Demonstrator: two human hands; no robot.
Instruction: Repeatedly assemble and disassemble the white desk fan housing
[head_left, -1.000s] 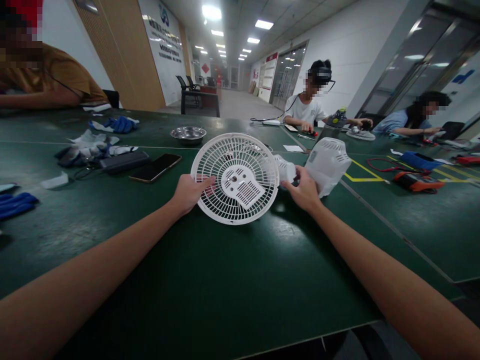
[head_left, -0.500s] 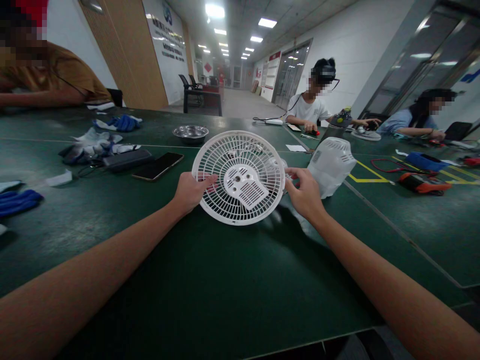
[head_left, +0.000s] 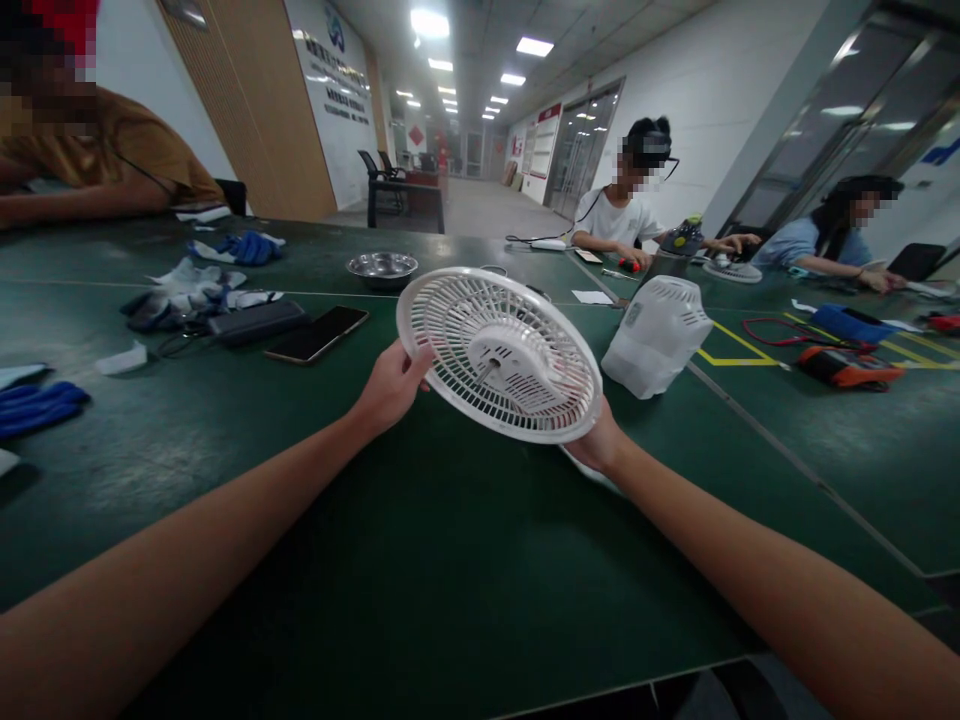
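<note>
A round white fan grille (head_left: 499, 352) is held tilted above the green table (head_left: 420, 560). My left hand (head_left: 390, 385) pinches its left rim with closed fingers. My right hand (head_left: 600, 448) grips the lower right rim from underneath; its fingers are mostly hidden behind the grille. A white fan housing (head_left: 657, 336) stands on the table just right of the grille, apart from both hands.
A black phone (head_left: 316, 334), a dark case (head_left: 253, 322), gloves (head_left: 184, 290) and a steel bowl (head_left: 381, 266) lie at the left and back. Red tools (head_left: 844, 365) lie at the right. Other people sit at the far left and far right.
The grille has tipped from facing me to nearly flat. My right hand has slid down under its lower right rim. The white housing now stands alone on the table.
</note>
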